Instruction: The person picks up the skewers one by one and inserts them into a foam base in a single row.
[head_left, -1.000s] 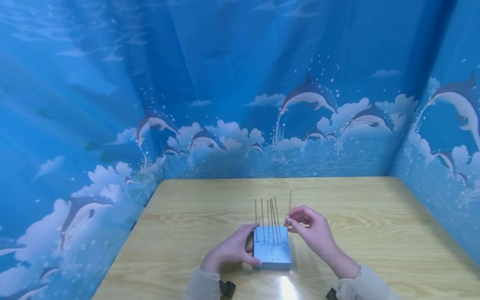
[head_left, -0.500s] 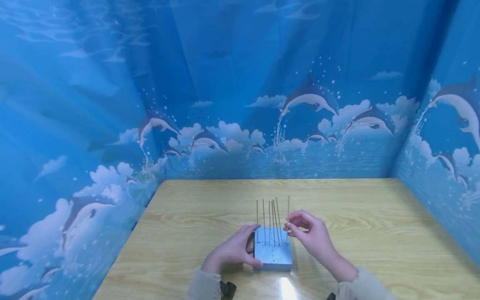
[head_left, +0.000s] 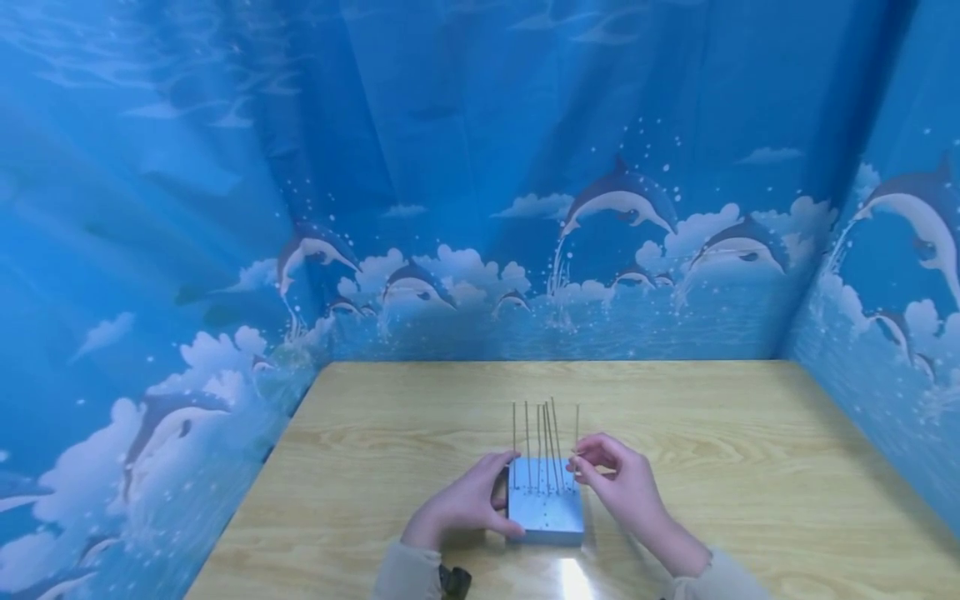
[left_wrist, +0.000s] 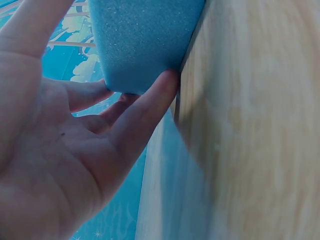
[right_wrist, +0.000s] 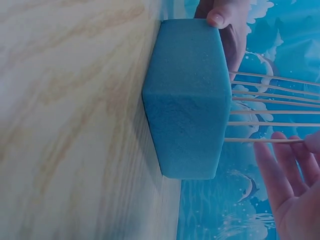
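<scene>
A blue foam block (head_left: 546, 517) with small holes in its top stands on the table. My left hand (head_left: 465, 502) grips its left side, the thumb at the near corner and the fingers at the far one. In the left wrist view, fingertips press against the side of the block (left_wrist: 145, 45). Several thin wooden skewers (right_wrist: 280, 112) stand in a row in its top, some leaning slightly. My right hand (head_left: 628, 485) pinches the rightmost skewer (head_left: 577, 425) between thumb and fingers. In the right wrist view this skewer's lower end (right_wrist: 240, 140) meets the block's top.
The block rests on a wood-grain table (head_left: 720, 425). A blue curtain (head_left: 465, 167) printed with dolphins and clouds encloses the table at the back and both sides. Bright light reflects off the tabletop just in front of the block.
My right hand has moved down and slightly left with the skewer, whose top now stands lower, nearly level with the others. My left hand keeps its hold on the block.
</scene>
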